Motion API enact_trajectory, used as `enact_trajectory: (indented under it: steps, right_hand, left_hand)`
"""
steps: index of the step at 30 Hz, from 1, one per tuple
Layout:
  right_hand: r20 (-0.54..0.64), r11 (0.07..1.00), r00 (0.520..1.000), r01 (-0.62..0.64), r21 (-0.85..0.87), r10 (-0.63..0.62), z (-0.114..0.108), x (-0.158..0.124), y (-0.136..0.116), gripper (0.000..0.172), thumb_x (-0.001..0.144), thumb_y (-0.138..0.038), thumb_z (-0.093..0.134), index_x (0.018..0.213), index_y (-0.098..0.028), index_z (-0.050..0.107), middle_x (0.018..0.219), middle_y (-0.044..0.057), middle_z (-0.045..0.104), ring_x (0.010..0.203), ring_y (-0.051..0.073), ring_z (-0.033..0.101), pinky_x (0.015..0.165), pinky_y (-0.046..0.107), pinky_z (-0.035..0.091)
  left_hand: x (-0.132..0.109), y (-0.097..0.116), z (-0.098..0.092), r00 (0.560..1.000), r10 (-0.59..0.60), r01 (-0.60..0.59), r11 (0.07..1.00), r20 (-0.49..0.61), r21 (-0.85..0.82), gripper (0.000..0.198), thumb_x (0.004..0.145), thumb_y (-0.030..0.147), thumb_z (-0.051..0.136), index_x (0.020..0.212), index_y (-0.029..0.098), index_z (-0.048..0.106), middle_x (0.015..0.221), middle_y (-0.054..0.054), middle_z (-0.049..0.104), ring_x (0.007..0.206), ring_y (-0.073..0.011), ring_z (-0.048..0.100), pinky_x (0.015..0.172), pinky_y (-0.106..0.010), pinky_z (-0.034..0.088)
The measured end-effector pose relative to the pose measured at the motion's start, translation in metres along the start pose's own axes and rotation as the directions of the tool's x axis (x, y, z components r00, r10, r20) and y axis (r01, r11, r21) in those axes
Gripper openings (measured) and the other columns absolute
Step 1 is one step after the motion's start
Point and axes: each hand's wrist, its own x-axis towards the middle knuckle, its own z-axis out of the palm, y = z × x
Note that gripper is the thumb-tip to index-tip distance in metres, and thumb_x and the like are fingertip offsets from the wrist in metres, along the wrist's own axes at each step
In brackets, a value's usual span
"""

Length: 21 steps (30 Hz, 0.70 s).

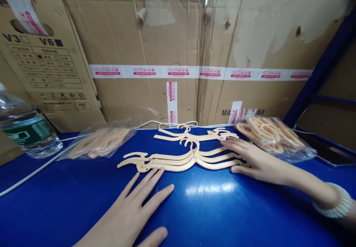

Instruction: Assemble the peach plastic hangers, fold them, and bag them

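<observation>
Several beige folding clothes hangers (172, 167) lie in a close row on the blue table, their hooks bunched in the middle. My left hand (130, 208) is open, fingers spread; its fingertips are at the near edge of the hangers' left end. At the right end, my right hand (256, 160) rests over the hanger tips with its fingers stretched out and the thumb on the near side. It covers those tips, so their contact is partly hidden. Just behind lie more beige hangers (180, 137), their right arms close to my right fingertips.
A clear bag of beige hangers (102, 141) lies at left, and another bag of hangers (274, 135) at right. A water bottle (27, 128) stands far left. Large cardboard boxes (155, 39) wall off the back. A white cable (30, 178) crosses the blue table (211, 217).
</observation>
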Motion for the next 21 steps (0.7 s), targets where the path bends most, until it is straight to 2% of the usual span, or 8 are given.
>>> enact_trajectory:
  steps: [3,9,15,21]
  right_hand:
    - [0.023,0.999,1.000,-0.012,0.043,0.011,0.004,0.001,0.005,0.058,0.095,-0.048,0.051,0.138,-0.010,0.049,0.140,0.021,0.054,0.131,0.035,0.048,0.107,0.057,0.040]
    - [-0.050,0.997,0.998,0.030,0.068,-0.027,0.008,0.006,0.007,0.037,0.099,-0.036,0.047,0.129,-0.017,0.059,0.125,0.015,0.063,0.120,0.029,0.056,0.103,0.050,0.046]
    - [-0.071,0.998,0.997,0.027,0.062,-0.023,0.014,0.006,0.010,0.035,0.099,-0.033,0.046,0.127,-0.016,0.059,0.126,0.016,0.061,0.120,0.029,0.056,0.103,0.050,0.046]
    - [-0.109,0.999,0.994,0.035,0.027,-0.032,0.017,0.004,0.004,0.032,0.099,-0.028,0.045,0.125,-0.020,0.060,0.129,0.015,0.060,0.121,0.029,0.055,0.102,0.051,0.046]
  left_hand:
    - [0.000,-0.001,0.001,1.000,0.010,-0.010,1.000,0.008,0.008,0.055,0.093,0.051,0.048,0.146,0.040,0.040,0.155,-0.004,0.038,0.139,-0.0342,0.041,0.102,-0.061,0.042]
    - [0.001,-0.001,0.003,1.000,-0.003,0.003,1.000,-0.003,-0.013,0.053,0.093,0.051,0.048,0.145,0.040,0.042,0.155,-0.002,0.038,0.139,-0.0326,0.040,0.105,-0.059,0.041]
    - [0.001,-0.001,0.002,1.000,-0.015,0.015,1.000,0.021,-0.004,0.053,0.094,0.051,0.047,0.145,0.040,0.041,0.155,-0.002,0.038,0.140,-0.0333,0.040,0.105,-0.061,0.040]
    - [0.001,0.000,0.000,0.999,-0.009,0.009,1.000,0.036,-0.003,0.052,0.094,0.050,0.048,0.145,0.039,0.043,0.155,-0.004,0.039,0.140,-0.0324,0.040,0.104,-0.060,0.040]
